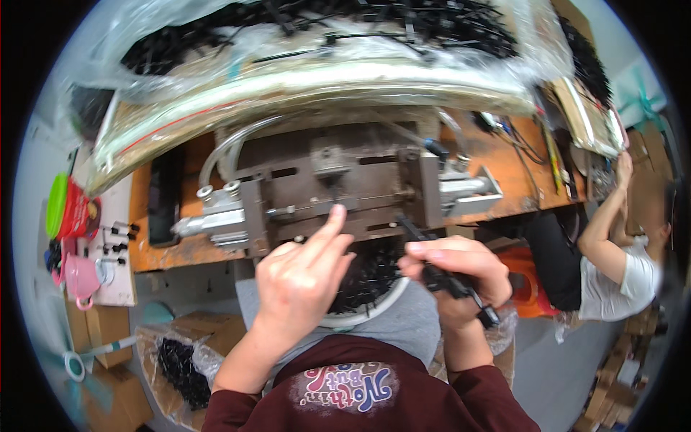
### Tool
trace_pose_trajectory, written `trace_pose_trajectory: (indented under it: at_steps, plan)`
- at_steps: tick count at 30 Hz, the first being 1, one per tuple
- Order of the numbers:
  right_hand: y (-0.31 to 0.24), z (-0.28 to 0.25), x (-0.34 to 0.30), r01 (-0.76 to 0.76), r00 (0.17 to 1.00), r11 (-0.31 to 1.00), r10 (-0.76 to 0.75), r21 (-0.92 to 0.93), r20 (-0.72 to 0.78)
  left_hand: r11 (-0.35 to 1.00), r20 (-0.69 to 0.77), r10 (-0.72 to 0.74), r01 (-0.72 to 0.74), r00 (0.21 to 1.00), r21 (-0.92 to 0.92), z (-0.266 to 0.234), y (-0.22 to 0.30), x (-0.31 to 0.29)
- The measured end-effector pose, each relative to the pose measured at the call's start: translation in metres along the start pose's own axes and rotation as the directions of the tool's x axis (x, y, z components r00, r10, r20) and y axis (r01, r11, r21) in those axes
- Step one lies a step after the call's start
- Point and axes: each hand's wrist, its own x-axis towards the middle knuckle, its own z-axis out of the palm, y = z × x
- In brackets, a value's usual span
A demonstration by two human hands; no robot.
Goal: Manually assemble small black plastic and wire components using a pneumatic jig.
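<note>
My left hand [299, 277] reaches over the front of a brown metal fixture [288, 158]. Its index finger is stretched out, the tip at a small dark block [335, 207] in the middle; whether it presses on it I cannot tell. The other fingers are loosely bent, with nothing seen in them. To the right, my right hand [461, 270] is closed around several slim black plastic parts [443, 279]. One part sticks out past the thumb toward the fixture, and another end shows below the palm. A white-rimmed tub [371, 277] of similar black parts rests on my lap.
Pneumatic cylinders [223, 223] with clear hoses flank the fixture on an orange-brown bench [147, 258]. Behind it lies a large plastic-lined box [317, 79] of black parts. A co-worker [619, 273] sits at the right. Pink and green baskets [80, 277] stand at the left.
</note>
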Motion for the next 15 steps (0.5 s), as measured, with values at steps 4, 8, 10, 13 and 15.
trace_pose_trajectory:
  at_steps: [4,8,10,13,15]
  plan:
    - [-0.009,-0.009,0.004,0.062,0.993,0.986,-0.045,-0.155,0.109,0.998,0.040,-0.056,0.055,0.998,0.017,-0.007,0.005,0.000]
    - [-0.022,-0.019,-0.005,0.065,0.995,0.963,-0.044,-0.260,0.087,0.924,0.025,-0.163,0.161,0.986,-0.348,-0.019,0.020,-0.007]
    - [-0.021,-0.023,-0.008,0.184,0.965,0.928,-0.108,-0.324,0.240,0.828,-0.018,-0.156,0.120,0.988,-0.548,-0.027,0.029,-0.006]
    - [-0.015,-0.007,-0.011,0.361,0.910,0.848,-0.229,-0.388,0.347,0.621,0.064,-0.204,0.179,0.977,-0.763,-0.030,0.032,-0.007]
    - [-0.013,0.003,-0.017,0.383,0.907,0.845,-0.268,-0.374,0.324,0.670,0.054,-0.212,0.185,0.976,-0.719,-0.032,0.031,-0.004]
